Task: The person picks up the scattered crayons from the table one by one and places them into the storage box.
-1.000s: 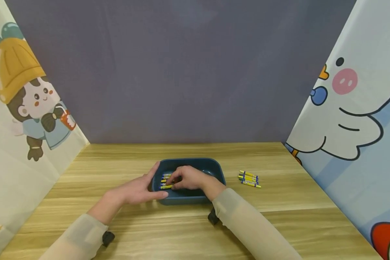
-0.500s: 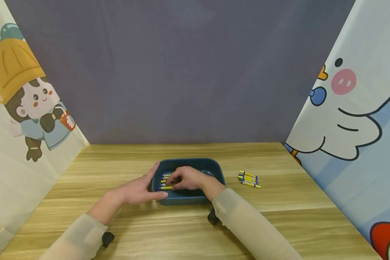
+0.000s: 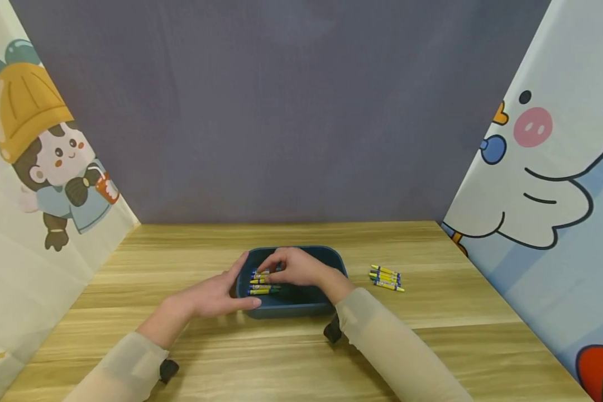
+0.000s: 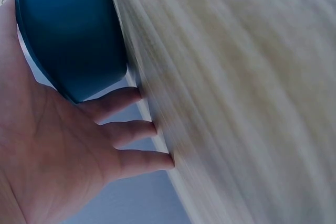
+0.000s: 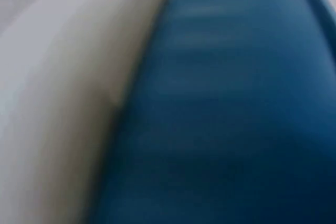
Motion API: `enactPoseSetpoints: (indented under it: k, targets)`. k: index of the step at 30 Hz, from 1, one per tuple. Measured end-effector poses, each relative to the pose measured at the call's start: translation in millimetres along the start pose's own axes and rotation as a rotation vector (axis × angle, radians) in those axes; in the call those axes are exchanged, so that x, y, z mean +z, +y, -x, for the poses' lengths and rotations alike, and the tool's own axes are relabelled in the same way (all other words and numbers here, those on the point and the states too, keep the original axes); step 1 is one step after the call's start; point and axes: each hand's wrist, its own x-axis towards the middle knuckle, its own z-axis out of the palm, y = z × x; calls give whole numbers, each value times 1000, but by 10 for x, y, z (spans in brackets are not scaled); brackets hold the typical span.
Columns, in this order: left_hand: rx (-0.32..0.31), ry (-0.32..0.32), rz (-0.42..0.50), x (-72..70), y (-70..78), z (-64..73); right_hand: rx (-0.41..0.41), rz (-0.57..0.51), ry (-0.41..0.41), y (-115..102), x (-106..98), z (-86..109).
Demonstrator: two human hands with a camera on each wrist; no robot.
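The head view is looking forward and down from above, standing far enough back to be taking in the yellow-brown, wood-grained table (image 3: 261, 357) to its far edge. Turned sideways, the left wrist view is facing the palm of the bare left hand (image 3: 208, 296) and the outer wall of the dark blue, rounded-rectangular tub (image 3: 296, 311) from close by, sharing both and some tabletop with the head view. The right wrist view is looking blurrily along the tub's blue surface from very near, sharing that tub with the other two.

The right hand (image 3: 298, 267) seemingly hides parts of some crayons (image 3: 259, 287); its wrist view blurs.
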Motion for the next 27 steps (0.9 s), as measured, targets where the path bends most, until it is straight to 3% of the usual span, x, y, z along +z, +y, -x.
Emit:
enactPoseSetpoints:
  k: [9, 19, 27]
  targets:
    - [-24, 18, -13, 1, 25, 12, 42, -2, 127, 195, -513, 429]
    - [-38, 9, -39, 16, 25, 30, 196, -52, 240, 807, -997, 1192]
    - [-40, 9, -27, 16, 32, 42, 279, 12, 210, 1257, -1146, 1660]
